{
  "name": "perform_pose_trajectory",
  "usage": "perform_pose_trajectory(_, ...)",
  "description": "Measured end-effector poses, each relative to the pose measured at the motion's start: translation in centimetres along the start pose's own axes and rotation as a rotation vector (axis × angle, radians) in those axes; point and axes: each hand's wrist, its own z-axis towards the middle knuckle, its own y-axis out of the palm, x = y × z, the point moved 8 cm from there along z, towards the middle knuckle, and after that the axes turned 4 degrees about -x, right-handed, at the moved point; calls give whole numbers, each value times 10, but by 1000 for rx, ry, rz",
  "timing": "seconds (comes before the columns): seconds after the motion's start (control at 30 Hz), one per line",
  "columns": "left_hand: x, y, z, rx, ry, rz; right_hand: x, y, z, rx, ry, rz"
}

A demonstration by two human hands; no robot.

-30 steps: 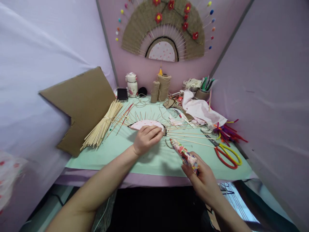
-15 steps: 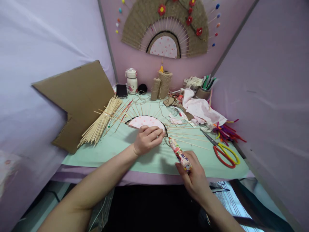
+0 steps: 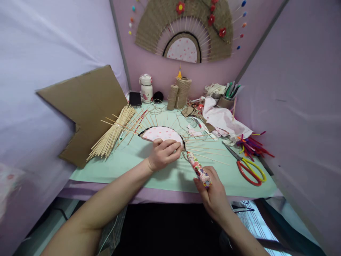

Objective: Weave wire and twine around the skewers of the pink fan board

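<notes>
My left hand [image 3: 164, 155] is closed on the near right part of a half-round fan piece [image 3: 160, 133], covered in white fabric with pink dots and edged in black. Thin wooden sticks [image 3: 206, 148] fan out from its curved rim. A floral-patterned glue gun [image 3: 197, 167] is gripped in my right hand [image 3: 214, 190], its tip at the right corner of the fan piece, beside my left fingertips. Whether the tip touches is too small to tell. My left fingers hide the lower right of the fabric.
A bundle of sticks [image 3: 112, 133] and cut cardboard [image 3: 87, 110] are at left. Scissors [image 3: 247, 167], pipe cleaners [image 3: 253, 146] and pink cloth [image 3: 223, 119] lie at right. Twine spools [image 3: 183, 93] and a white bottle [image 3: 146, 89] stand behind. A finished fan [image 3: 183, 49] hangs on the wall.
The whole view has shifted slightly. Both hands keep their grips, and the glue gun's tip stays at the right corner of the fan piece.
</notes>
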Motion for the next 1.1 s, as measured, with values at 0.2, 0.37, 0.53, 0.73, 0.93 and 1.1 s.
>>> perform_pose_trajectory(0.2,-1,2,-2,1,-4,-19,0,1,1,-1,2,-7)
perform_pose_trajectory(0.37,-1,2,-2,14,0,-26,-1,1,1,7,-1,-12)
perform_pose_trajectory(0.53,0,2,-1,-12,0,-10,-2,-1,2,11,5,-28)
perform_pose_trajectory(0.73,-3,2,-1,-18,-30,-63,0,0,3,2,10,-27)
perform_pose_trajectory(0.93,-4,6,-4,-41,-36,-62,2,4,2,-12,16,-28)
perform_pose_trajectory(1.1,-2,1,-2,-22,-8,-10,-1,1,3,3,4,-27)
